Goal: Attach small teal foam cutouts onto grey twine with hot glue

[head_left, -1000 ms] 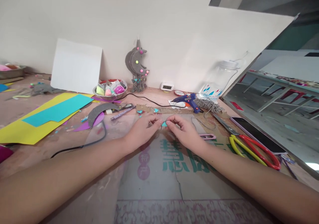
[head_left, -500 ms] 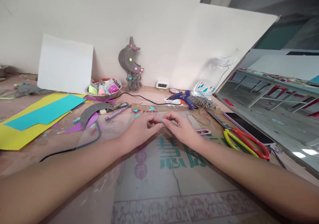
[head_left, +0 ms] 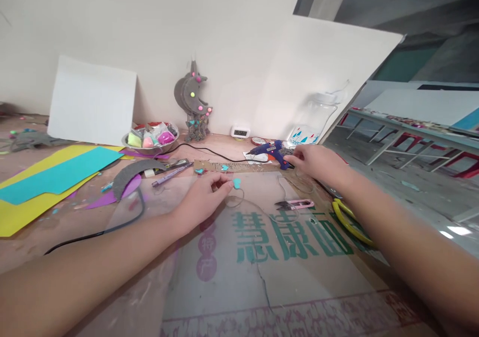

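Observation:
A small teal heart (head_left: 237,183) is pinched at the fingertips of my left hand (head_left: 205,194), and a thin grey string (head_left: 262,212) trails from it across the plastic sheet. My right hand (head_left: 316,163) reaches to the back right, its fingers loosely bent and apart beside the handle of the blue glue gun (head_left: 272,150). Whether the fingertips touch the handle I cannot tell. Pink thread snips (head_left: 295,204) lie on the sheet between my arms. More teal hearts (head_left: 224,168) rest on a cardboard strip behind my left hand.
A grey moon ornament (head_left: 194,95) hangs on the wall above a small clock (head_left: 240,132). Left are a bowl of coloured clay (head_left: 147,148), a grey felt crescent (head_left: 130,172) and teal sheet (head_left: 63,172). Yellow scissor handles (head_left: 350,222) show under my right arm; a clear bottle (head_left: 314,117) stands behind.
My right hand has let go of the heart and moved right and back to the glue gun. The left hand keeps the heart. The string and snips are now uncovered.

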Available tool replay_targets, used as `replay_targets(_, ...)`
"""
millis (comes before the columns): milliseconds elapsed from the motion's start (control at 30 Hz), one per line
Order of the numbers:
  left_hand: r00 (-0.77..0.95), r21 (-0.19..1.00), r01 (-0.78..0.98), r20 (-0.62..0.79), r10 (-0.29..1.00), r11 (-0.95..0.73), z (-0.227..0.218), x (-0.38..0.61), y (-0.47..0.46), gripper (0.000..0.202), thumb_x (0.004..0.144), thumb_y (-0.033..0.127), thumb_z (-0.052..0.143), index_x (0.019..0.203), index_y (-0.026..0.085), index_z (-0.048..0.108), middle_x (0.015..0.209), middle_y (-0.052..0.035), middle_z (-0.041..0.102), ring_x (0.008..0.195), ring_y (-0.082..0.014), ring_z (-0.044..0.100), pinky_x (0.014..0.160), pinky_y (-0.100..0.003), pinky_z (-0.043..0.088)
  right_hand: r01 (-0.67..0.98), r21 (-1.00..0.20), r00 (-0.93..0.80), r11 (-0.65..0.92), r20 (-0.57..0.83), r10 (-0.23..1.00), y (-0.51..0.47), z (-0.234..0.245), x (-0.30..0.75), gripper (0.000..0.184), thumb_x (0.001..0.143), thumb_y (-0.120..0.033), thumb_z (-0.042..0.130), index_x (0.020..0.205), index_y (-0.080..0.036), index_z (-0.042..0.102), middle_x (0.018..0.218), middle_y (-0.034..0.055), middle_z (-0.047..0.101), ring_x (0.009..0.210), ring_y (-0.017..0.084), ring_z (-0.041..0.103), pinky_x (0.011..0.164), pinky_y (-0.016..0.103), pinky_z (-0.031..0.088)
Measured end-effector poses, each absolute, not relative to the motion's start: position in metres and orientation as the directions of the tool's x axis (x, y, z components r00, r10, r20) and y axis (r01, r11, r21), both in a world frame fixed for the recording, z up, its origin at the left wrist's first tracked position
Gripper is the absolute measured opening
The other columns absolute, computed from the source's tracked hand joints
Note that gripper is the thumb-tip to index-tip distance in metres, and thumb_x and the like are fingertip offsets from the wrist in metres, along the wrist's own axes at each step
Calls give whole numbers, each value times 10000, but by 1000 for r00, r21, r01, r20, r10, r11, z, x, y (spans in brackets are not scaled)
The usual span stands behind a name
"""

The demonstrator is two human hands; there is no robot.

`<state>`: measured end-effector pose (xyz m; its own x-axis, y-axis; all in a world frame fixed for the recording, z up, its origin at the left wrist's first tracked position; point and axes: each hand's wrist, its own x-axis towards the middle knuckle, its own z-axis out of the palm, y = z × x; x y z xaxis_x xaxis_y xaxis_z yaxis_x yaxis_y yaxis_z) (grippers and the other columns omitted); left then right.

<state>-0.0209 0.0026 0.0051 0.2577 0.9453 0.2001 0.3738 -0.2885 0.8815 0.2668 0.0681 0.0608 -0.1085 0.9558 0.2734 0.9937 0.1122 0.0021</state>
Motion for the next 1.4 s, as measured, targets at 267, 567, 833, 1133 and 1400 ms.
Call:
replay_targets(267,256,855,392,252,933,-339,5,-21,4,209,819,335,491,768,178,621,757,-2,628,676,-140,536,653,-265,425,912,-350,-175,213,138,975,103,34,276,461,791,-395,576,1177,-144,578,1165,111,639,1009,250,612,837,317,453)
replay_targets(567,253,865,391,228,940,-315,3,-21,4,206,827,335,492,783,181,622,744,6,616,659,-129,525,615,-249,400,944,-325,23,56,236,971,130,10,254,382,769,-369,601,1019,-80,619,940,164,675,845,266,622,742,336,460)
replay_targets(833,246,868,382,235,940,-317,1,-20,5,208,822,338,497,780,180,625,742,5,616,649,-127,524,608,-250,402,906,-398,-66,147,210,976,129,11,253,268,809,-347,528,874,-146,693,805,71,690,748,206,621,729,287,461)
replay_targets(1133,248,874,374,227,942,-309,5,-19,3,218,818,349,494,763,176,615,735,8,603,675,-131,521,618,-246,392,866,-474,-51,160,236,970,135,5,232,277,796,-351,572,898,-109,661,814,111,703,741,217,648,681,294,490)
replay_targets(1400,243,910,299,218,945,-287,5,-21,4,219,807,347,499,739,168,607,674,17,579,625,-119,495,594,-239,378,551,-784,-58,286,306,950,90,34,227,255,801,-371,592,944,-166,643,959,95,713,823,202,679,711,290,547)
